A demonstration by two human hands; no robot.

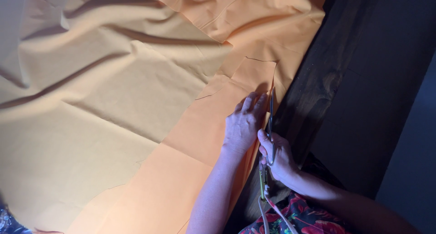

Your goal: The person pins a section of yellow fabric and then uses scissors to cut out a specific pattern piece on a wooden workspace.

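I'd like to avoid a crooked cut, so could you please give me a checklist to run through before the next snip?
1. Left hand flat on the orange fabric: ok.
2. Right hand gripping the scissors: ok.
3. Left fingers clear of the blades: cannot tell, they lie very close.
4. Fabric smooth beside the cut: ok near the hand, wrinkled further left.
5. Table edge supporting the fabric: ok.

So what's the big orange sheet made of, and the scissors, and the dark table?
The orange sheet looks like soft matte cloth: it lies in loose folds and creases. The scissors in the right hand seem to be metal, thin and faintly shiny. The dark table looks like stained wood, with grain and a knot.
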